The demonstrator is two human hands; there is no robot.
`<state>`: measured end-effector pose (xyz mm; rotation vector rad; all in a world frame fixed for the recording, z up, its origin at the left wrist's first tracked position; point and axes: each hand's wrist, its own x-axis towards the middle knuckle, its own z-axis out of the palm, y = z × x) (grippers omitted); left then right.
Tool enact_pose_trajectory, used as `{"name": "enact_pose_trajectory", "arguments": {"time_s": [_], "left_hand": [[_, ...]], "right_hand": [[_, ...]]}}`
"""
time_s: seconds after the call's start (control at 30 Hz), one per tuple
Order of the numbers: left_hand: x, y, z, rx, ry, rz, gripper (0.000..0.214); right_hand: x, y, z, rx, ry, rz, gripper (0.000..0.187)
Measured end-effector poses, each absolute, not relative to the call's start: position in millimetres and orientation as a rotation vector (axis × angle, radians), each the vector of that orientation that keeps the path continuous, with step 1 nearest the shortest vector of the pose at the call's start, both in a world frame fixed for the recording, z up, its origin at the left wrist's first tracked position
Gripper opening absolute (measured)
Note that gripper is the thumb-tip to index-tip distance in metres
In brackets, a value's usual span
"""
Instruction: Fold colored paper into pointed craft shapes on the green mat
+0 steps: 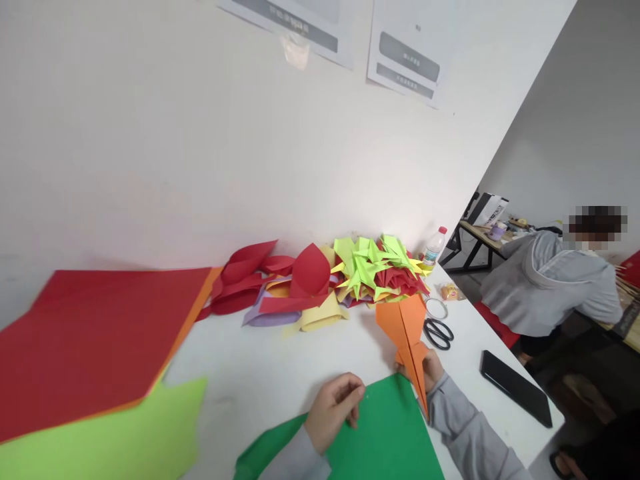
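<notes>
Green sheet (385,437), cut off at the bottom edge, lies under the curled left hand (334,408); whether it grips is unclear. Right hand (432,371), half hidden, pinches the orange paper plane (406,327), nose pointing back at the wearer, tail toward the folded-paper pile (370,270).

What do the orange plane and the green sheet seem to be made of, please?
The orange plane looks like matte craft paper, given its sharp creases. The green sheet seems the same thin matte paper, lying flat without gloss.

Orange paper plane (406,327) in grip of right hand (433,371), left hand (334,408) on green sheet (386,440)
</notes>
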<state>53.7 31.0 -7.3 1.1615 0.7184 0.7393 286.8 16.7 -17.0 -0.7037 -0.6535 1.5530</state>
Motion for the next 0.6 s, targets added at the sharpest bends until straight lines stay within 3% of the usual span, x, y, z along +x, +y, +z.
{"name": "enact_pose_trajectory", "arguments": {"time_s": [0.37, 0.6], "left_hand": [[51.4, 32.2, -2.5, 1.165, 0.686, 0.667, 0.052], [47.4, 30.4, 0.5, 1.086, 0.629, 0.621, 0.054]], "right_hand": [[261.9, 7.4, 0.9, -0.76, -0.822, 1.455, 0.016], [228.9, 3.6, 20.3, -0.846, -0.88, 1.422, 0.03]]}}
